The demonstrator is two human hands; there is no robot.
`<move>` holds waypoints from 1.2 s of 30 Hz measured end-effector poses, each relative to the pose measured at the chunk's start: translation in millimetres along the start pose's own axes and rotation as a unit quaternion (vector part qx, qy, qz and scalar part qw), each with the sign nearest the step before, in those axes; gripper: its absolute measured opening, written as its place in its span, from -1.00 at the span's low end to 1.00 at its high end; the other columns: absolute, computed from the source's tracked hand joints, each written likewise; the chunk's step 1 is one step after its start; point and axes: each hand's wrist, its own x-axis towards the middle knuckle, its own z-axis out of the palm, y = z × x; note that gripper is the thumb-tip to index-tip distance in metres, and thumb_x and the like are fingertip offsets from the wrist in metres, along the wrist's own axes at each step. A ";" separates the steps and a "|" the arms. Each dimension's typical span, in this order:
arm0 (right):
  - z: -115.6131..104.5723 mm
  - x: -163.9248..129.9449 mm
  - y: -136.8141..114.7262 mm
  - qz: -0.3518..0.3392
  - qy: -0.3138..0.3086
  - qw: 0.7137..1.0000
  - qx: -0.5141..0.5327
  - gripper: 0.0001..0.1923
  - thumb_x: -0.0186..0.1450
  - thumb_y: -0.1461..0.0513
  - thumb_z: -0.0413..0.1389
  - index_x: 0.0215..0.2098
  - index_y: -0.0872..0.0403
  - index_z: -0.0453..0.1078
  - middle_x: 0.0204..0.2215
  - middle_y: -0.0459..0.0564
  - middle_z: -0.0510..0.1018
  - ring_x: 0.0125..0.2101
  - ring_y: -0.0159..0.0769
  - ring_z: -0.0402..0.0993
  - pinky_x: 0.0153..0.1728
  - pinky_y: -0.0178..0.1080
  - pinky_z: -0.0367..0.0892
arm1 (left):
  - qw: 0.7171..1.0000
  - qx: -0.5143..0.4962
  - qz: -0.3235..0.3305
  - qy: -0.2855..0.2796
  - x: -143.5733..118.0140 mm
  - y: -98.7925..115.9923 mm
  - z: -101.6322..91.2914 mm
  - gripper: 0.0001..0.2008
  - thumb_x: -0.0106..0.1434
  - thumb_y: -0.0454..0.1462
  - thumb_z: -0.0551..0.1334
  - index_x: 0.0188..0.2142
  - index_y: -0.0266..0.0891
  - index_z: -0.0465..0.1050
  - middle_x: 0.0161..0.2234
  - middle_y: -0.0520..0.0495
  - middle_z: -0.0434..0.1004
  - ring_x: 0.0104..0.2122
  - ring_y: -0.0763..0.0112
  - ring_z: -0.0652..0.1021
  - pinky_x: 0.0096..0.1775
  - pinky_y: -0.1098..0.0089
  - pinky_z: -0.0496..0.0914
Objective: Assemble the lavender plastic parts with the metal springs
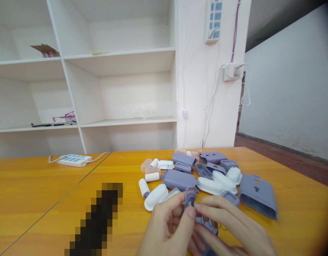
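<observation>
Head view: a small grey-purple plastic clip (190, 199) is pinched between the fingers of the left hand (166, 227) and right hand (227, 224) near the orange wooden desk's (46, 185) front edge; fitting appears underway, so careful alignment is needed.

**Location: Small Assembly Workroom**

Orange worktop (33, 192) carrying loose plastic parts (206, 174) and a power strip (72, 160). Bare white shelving (118, 57) behind. Wall sockets (214, 19) with exposed cables (235, 32) on a pillar.
</observation>
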 end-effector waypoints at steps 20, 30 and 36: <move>0.1 -10.3 3.4 0.015 -0.027 0.999 -0.025 -0.75 0.51 0.18 0.15 0.14 -0.06 0.34 -0.09 -0.06 0.67 -0.10 -0.38 0.70 0.10 -0.57 0.44 | 0.998 -0.001 0.065 -0.003 -6.9 -1.5 -1.1 -0.49 0.40 0.05 0.29 0.23 -0.12 0.55 -0.20 -0.17 0.75 -0.49 0.47 0.68 -0.37 0.46 0.62; 3.9 -14.0 2.6 0.022 0.002 0.997 -0.068 -0.78 0.50 0.19 0.14 0.09 -0.03 0.42 -0.10 0.00 0.71 -0.10 -0.31 0.74 0.07 -0.50 0.49 | 0.899 0.326 0.265 0.122 -9.2 -23.4 -4.5 -0.57 0.45 -0.31 0.21 0.26 -0.11 0.51 -0.01 -0.19 0.75 -0.50 0.52 0.65 -0.32 0.51 0.61; 4.7 -18.8 4.4 0.070 0.005 0.997 -0.035 -0.68 0.42 0.20 0.25 0.12 -0.10 0.40 -0.07 -0.07 0.71 -0.11 -0.26 0.74 0.05 -0.39 0.58 | 0.907 0.330 0.242 0.097 -9.5 -10.1 -3.2 -0.62 0.52 -0.25 0.11 0.22 -0.23 0.55 -0.18 -0.22 0.78 -0.52 0.49 0.66 -0.36 0.54 0.59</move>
